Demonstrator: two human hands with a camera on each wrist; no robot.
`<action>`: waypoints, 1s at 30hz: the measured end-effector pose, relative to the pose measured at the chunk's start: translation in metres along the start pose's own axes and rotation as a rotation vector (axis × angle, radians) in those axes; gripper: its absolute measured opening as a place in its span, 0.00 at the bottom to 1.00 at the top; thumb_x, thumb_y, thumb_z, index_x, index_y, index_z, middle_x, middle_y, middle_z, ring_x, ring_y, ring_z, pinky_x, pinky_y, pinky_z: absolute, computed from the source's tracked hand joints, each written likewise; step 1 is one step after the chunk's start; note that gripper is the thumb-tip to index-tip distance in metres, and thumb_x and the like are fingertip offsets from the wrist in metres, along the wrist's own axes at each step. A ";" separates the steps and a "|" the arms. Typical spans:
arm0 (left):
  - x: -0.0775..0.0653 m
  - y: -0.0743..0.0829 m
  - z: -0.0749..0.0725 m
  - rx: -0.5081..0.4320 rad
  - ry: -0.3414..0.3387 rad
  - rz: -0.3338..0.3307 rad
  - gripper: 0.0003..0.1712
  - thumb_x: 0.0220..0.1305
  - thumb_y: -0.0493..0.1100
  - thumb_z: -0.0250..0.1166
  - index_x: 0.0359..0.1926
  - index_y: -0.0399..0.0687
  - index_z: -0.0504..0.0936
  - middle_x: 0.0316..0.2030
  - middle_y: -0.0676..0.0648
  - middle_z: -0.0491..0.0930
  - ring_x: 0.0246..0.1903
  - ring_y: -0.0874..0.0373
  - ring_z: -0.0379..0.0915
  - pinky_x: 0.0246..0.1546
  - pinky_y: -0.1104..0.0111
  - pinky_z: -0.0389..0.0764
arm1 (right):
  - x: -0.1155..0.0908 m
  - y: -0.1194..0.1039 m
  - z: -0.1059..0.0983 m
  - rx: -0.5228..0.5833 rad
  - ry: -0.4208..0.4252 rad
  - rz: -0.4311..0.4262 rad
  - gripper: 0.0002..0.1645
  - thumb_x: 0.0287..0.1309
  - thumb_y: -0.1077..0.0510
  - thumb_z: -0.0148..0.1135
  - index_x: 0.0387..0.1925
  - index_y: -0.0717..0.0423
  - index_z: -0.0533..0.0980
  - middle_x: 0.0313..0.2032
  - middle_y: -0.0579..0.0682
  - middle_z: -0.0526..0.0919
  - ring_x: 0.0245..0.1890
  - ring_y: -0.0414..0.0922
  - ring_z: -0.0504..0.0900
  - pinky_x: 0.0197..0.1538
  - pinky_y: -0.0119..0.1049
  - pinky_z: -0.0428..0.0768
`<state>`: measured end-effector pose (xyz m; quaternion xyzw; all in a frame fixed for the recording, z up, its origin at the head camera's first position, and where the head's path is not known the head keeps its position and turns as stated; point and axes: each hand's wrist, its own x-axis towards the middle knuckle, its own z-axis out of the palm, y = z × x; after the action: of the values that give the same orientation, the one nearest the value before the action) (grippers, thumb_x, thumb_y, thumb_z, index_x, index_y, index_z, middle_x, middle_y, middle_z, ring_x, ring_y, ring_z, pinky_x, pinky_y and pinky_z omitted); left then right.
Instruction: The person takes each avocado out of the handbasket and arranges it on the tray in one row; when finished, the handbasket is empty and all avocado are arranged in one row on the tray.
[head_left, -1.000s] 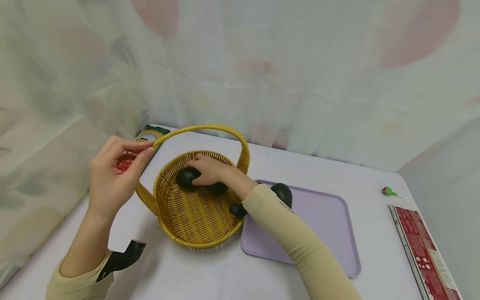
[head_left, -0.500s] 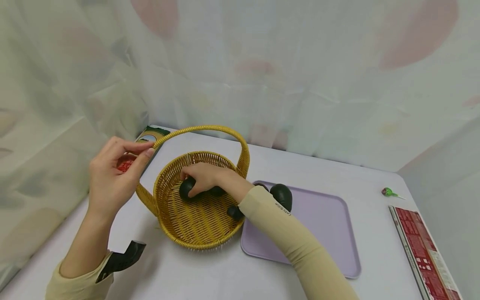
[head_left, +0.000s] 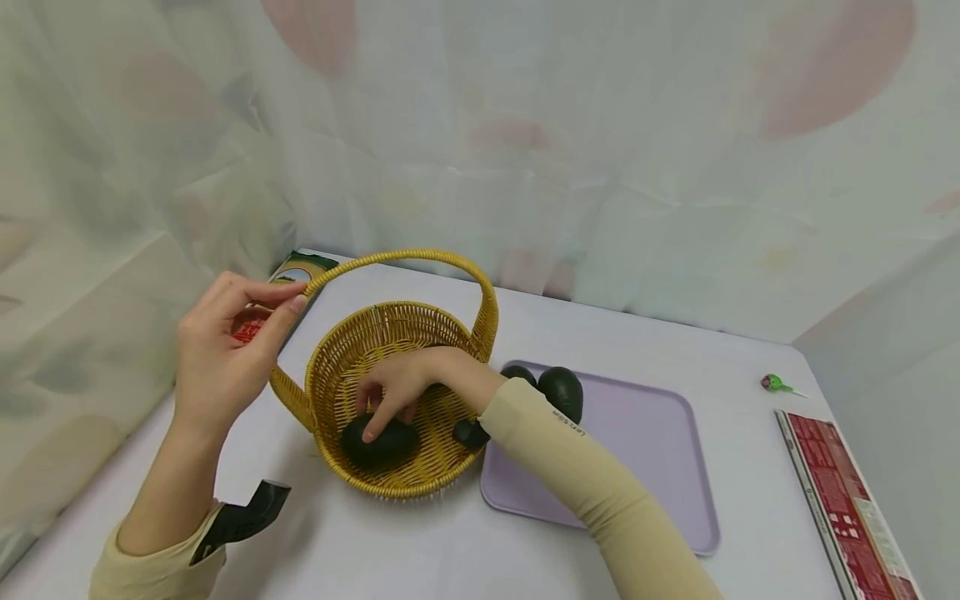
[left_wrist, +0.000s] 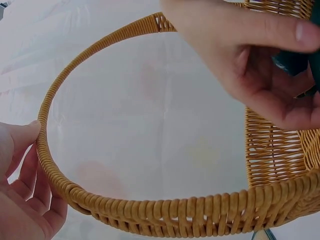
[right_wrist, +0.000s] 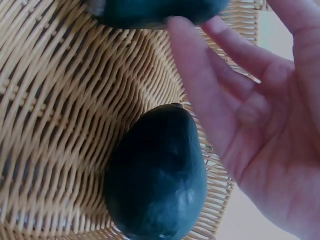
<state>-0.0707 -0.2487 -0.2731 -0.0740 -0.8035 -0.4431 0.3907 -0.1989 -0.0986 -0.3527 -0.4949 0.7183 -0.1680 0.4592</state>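
A round yellow wicker basket (head_left: pixel 322 387) with a tall hoop handle (head_left: pixel 420 253) stands on the table. My left hand (head_left: pixel 225 350) pinches that handle on its left side between thumb and fingertips. Inside the basket, my right hand (head_left: pixel 397 383) holds a dark green avocado (head_left: pixel 382 446) at the near left, thumb on one side and fingers on the other. In the right wrist view, a second avocado (right_wrist: pixel 160 175) lies on the wicker below the hand; the right forearm mostly hides it in the head view.
Right of the basket, a lilac tray (head_left: pixel 637 458) bears two avocados (head_left: pixel 560 392) at its far left corner, partly behind the right sleeve. Further right are a lollipop (head_left: pixel 780 384) and a red box (head_left: pixel 843 500). Behind the left hand are a red item (head_left: pixel 247 327) and a green-and-yellow packet (head_left: pixel 303 267).
My right hand has moved the avocado from the basket's far left part toward its near left side. The left hand keeps its grip on the handle, unmoved.
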 end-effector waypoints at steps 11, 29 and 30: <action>0.001 -0.001 0.000 -0.017 -0.003 -0.009 0.11 0.55 0.25 0.68 0.41 0.30 0.85 0.32 0.53 0.76 0.36 0.65 0.72 0.37 0.83 0.75 | 0.004 0.009 0.000 -0.095 -0.077 -0.067 0.41 0.47 0.45 0.75 0.62 0.44 0.69 0.54 0.41 0.71 0.54 0.37 0.70 0.53 0.26 0.72; 0.000 -0.002 0.001 -0.018 -0.014 -0.004 0.11 0.55 0.24 0.67 0.42 0.29 0.85 0.32 0.53 0.76 0.36 0.66 0.72 0.38 0.83 0.75 | -0.002 0.004 -0.001 -0.100 -0.068 -0.049 0.39 0.46 0.47 0.77 0.59 0.43 0.68 0.53 0.42 0.70 0.52 0.37 0.71 0.47 0.27 0.77; 0.000 -0.001 0.001 -0.019 -0.013 -0.004 0.11 0.55 0.24 0.67 0.42 0.29 0.85 0.32 0.53 0.76 0.36 0.66 0.72 0.38 0.83 0.75 | -0.005 0.004 -0.001 -0.100 -0.066 -0.057 0.40 0.46 0.47 0.77 0.59 0.43 0.68 0.53 0.42 0.70 0.53 0.37 0.71 0.47 0.27 0.77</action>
<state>-0.0720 -0.2490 -0.2740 -0.0788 -0.8020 -0.4508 0.3838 -0.2019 -0.0930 -0.3526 -0.5429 0.6960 -0.1284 0.4521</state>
